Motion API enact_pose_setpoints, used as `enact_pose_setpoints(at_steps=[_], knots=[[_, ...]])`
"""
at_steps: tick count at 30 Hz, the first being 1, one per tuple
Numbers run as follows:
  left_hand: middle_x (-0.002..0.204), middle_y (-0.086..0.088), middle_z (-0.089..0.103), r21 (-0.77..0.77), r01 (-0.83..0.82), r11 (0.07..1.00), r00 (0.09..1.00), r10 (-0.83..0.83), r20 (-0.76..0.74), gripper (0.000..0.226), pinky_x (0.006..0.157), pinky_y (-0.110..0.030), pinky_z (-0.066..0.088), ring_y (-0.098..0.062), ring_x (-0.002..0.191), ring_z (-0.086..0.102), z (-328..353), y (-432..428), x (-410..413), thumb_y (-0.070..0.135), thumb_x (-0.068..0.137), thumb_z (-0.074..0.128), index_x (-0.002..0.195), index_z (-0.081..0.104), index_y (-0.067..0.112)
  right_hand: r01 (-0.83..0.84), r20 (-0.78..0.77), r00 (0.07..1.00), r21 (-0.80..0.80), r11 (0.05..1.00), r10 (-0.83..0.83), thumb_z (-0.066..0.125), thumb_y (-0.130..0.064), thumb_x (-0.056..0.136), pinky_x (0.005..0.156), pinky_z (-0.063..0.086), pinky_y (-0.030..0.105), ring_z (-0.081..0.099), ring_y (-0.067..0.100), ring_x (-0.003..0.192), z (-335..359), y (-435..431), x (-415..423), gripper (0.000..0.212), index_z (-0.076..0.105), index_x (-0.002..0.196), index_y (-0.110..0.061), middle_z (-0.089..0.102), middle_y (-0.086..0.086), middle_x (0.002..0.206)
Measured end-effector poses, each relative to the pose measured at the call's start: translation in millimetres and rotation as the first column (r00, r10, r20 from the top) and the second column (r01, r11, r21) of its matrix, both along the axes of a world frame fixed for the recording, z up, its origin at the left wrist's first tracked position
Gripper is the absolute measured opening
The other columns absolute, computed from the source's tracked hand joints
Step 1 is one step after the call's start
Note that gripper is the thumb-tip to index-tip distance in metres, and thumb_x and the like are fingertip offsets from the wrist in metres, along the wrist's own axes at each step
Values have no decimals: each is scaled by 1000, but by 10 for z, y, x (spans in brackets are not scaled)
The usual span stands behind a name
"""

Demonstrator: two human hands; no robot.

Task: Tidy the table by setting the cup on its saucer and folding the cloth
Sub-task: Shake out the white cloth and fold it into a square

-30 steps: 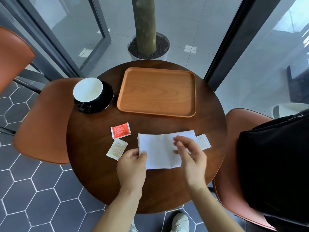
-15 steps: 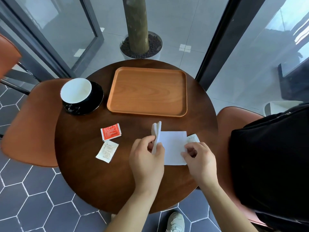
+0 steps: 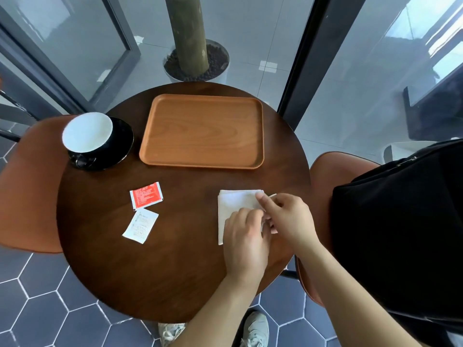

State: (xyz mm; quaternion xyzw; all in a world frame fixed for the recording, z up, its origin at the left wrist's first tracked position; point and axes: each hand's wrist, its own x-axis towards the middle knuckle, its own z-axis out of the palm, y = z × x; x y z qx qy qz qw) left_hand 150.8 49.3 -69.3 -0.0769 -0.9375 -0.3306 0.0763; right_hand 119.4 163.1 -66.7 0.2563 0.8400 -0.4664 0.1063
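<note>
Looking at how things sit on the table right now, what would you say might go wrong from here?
1. The folded white cloth lies close to the table's right edge; a firm press by the left hand or right hand might push it off.
2. A small packet corner peeks out beside the cloth and could get trapped in a fold.
3. The cup on its black saucer sits at the table's left rim, so a jolt might tip it off.

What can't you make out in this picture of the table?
- Head view: print on the red packet and white packet is too small to read.
- The cloth's near right part is hidden under the left hand and right hand.
- The cup hides the saucer's middle.
</note>
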Motion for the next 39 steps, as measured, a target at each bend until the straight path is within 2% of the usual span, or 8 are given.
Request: enact_pose_setpoints(at_steps=[7,10,13,16,19,21,26,39], knots=[[97,2,66,120,139,983,976,-116,-184,5,81,-36,49,-21,92,60,-172,-224,142,13,86,64,89,67,15,-78,-9,997,170,982,81,72,-39,82,68,59,40,66,17,58,-11,9,-52,16,66,76,-25,70,-5,64],[134,-12,58,-136,143,980,971,-165,-172,31,109,-47,40,-34,132,50,-236,-408,-63,18,90,59,120,64,9,-100,-111,984,286,953,137,74,-35,84,67,56,39,64,17,68,-67,-30,14,20,59,91,-23,65,-8,77],[165,-16,20,-425,259,867,964,-261,56,65,123,-51,19,-33,154,11,-304,-525,-240,45,101,41,154,30,9,-126,-336,858,594,795,388,74,-24,86,58,54,35,60,20,82,-151,-70,87,26,62,109,-19,60,-7,103],[168,-14,5,-498,318,807,948,-283,146,74,123,-52,17,-29,155,-1,-417,-579,-264,58,103,24,158,15,10,-182,-344,686,771,610,640,62,-20,94,70,53,37,56,23,97,-299,-6,134,31,65,124,-16,61,-5,130],[168,-15,5,-508,321,800,947,-275,165,76,123,-52,19,-28,155,-1,-486,-582,-263,60,103,23,159,11,9,-290,-225,633,818,496,741,51,-29,101,107,41,47,47,32,136,-467,100,203,43,57,140,-12,47,2,155],[167,-15,7,-504,323,801,946,-278,165,77,123,-51,20,-28,155,0,-509,-573,-277,60,103,25,159,10,10,-331,-169,622,829,452,765,40,-34,106,118,29,53,35,32,148,-517,144,218,48,51,146,-10,40,6,159],[167,-15,6,-511,344,788,939,-288,188,77,123,-51,20,-28,155,0,-482,-581,-273,60,102,19,159,9,10,-393,-81,601,836,382,795,30,-35,109,123,22,51,20,28,154,-543,151,205,53,38,152,-6,30,11,163],[167,-15,5,-478,356,803,929,-249,274,78,123,-51,19,-29,155,0,-284,-546,-260,61,101,15,159,10,9,-377,-84,590,851,366,803,34,-31,108,121,30,48,25,30,152,-580,144,180,52,41,150,-1,32,17,161]])
